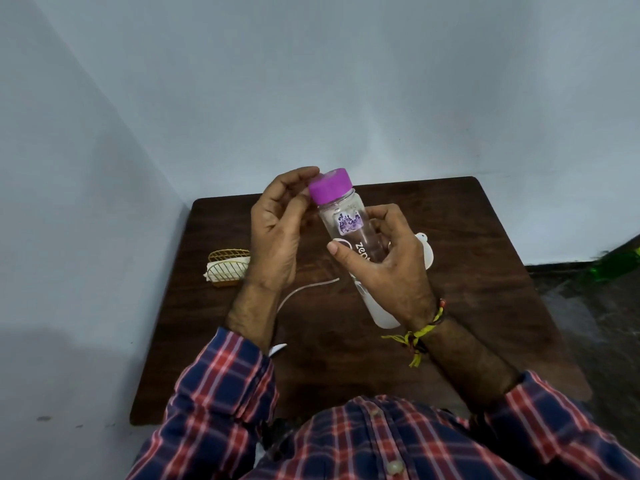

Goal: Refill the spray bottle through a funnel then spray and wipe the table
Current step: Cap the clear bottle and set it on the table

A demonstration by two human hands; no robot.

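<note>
My right hand (384,261) grips the middle of a clear water bottle (349,226) with a purple cap (330,186), held tilted above the table. My left hand (277,230) is curled beside the cap, its thumb and forefinger tips at the cap's left edge, not wrapped around it. Under my right hand a white spray bottle body (382,315) lies on the dark wooden table (485,271). A white funnel (425,249) shows just behind my right hand. A thin clear dip tube (304,289) curves across the table towards a white part (278,349) under my left sleeve.
A gold wire holder with a folded white cloth (227,268) stands at the table's left edge. The table sits in a corner between two pale walls. A green object (609,268) lies on the dark floor at the right.
</note>
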